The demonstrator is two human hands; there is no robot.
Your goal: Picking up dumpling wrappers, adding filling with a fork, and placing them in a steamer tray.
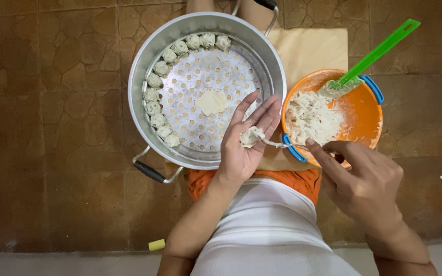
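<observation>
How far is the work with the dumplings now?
Done: about a dozen shaped dumplings line the left rim of the steamer pot. In hand: the left hand cups a wrapper with filling, which the right hand spreads with a small utensil. Left: most of the perforated tray is bare, and the orange bowl holds filling.

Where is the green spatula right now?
In the head view, the green spatula leans in the orange bowl on the right, blade in the filling, beside the steamer pot.
</observation>
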